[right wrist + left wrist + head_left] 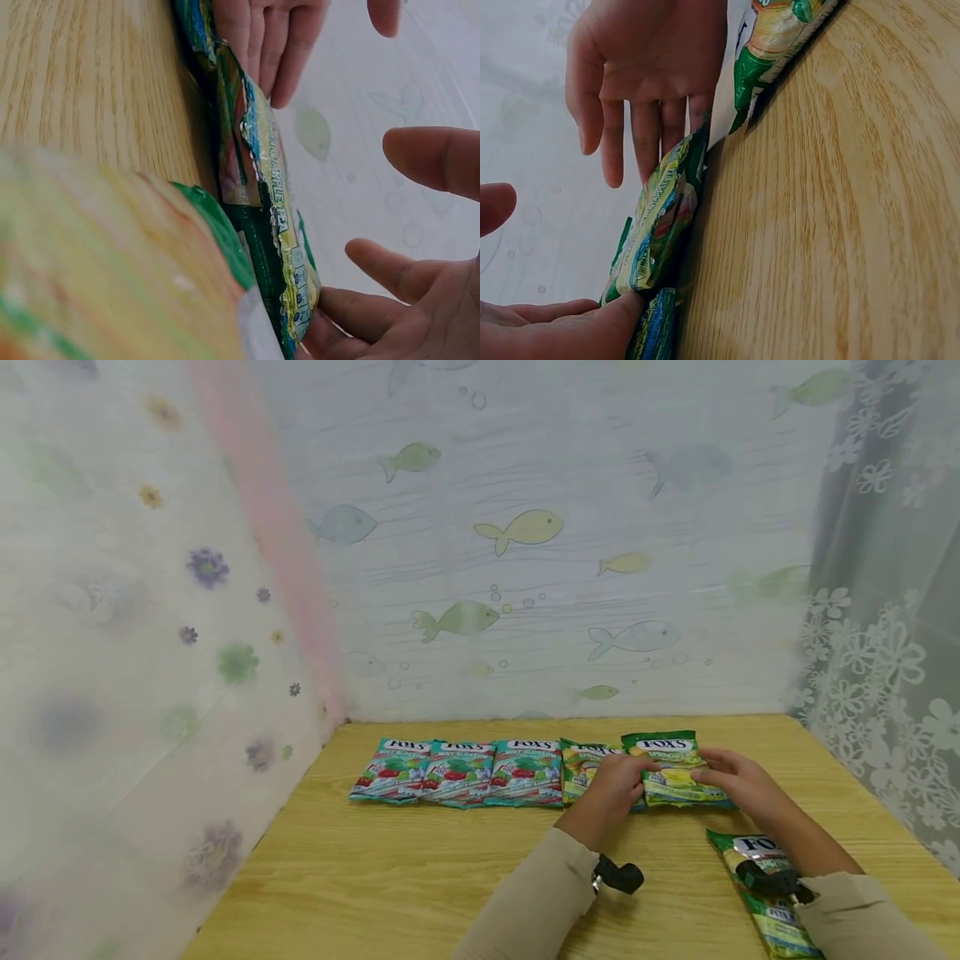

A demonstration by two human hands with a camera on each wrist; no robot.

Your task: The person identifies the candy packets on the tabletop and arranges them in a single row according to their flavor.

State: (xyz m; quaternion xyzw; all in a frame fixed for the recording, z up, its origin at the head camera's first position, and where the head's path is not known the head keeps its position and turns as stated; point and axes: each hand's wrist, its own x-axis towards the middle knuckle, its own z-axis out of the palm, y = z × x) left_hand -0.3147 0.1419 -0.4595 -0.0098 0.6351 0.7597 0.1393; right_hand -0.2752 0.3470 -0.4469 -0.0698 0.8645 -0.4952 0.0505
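In the head view, a green Fox's candy bag [675, 783] lies at the right end of a row, slightly overlapping the neighbouring green bag [577, 777]. My left hand [617, 787] touches its left side and partly covers that neighbour. On the opposite side, my right hand [742, 781] rests against the bag's edge. The right wrist view shows the right hand [420, 315] with thumb held apart and straight fingers along the bag's end [289, 247]. Similarly, the left hand [562, 330] has its thumb off the bag in the left wrist view.
Three teal Mint Blossom bags [453, 774] continue the row leftward, side by side. Further green packaging [787, 931] lies below the right forearm, partly hidden by it. The wooden table [360, 877] meets a fish-patterned curtain [525, 610] at the back.
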